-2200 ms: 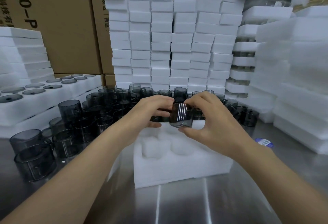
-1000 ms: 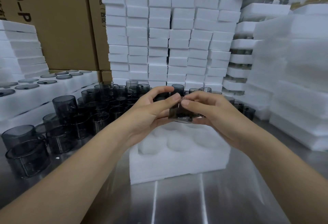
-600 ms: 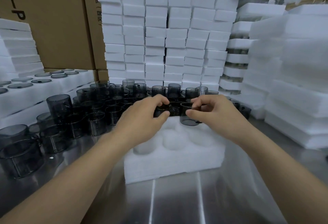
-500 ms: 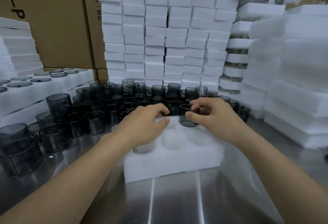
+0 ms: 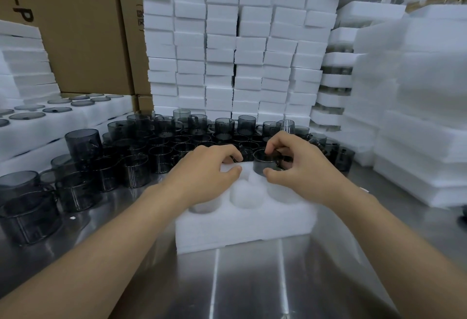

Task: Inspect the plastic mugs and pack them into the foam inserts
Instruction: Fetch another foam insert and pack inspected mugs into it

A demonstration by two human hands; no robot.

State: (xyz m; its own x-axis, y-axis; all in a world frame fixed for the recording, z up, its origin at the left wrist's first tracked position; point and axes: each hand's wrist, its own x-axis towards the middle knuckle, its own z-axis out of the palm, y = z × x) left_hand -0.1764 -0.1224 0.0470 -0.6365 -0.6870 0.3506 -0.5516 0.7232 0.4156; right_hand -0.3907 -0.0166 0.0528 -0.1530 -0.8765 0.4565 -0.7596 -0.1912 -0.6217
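Observation:
A white foam insert (image 5: 242, 227) with round pockets lies on the steel table in front of me. My right hand (image 5: 300, 169) pinches a smoky grey plastic mug (image 5: 262, 165) by its rim, upright and partly sunk into a far pocket of the insert. My left hand (image 5: 204, 172) rests with curled fingers on the insert's far left part, next to another dark mug (image 5: 243, 154); whether it holds anything is hidden. Several loose grey mugs (image 5: 141, 151) crowd the table behind and to the left.
Tall stacks of white foam blocks (image 5: 227, 48) rise behind the mugs, more foam stacks (image 5: 414, 106) on the right. Filled foam inserts (image 5: 50, 121) sit at the left, cardboard boxes (image 5: 80, 28) behind them. The bare steel tabletop (image 5: 252, 283) lies near me.
Both hands have lowered the mug from chest height to the insert. The mug was turned upright and now sits in a far pocket, with the left hand dropped onto the foam.

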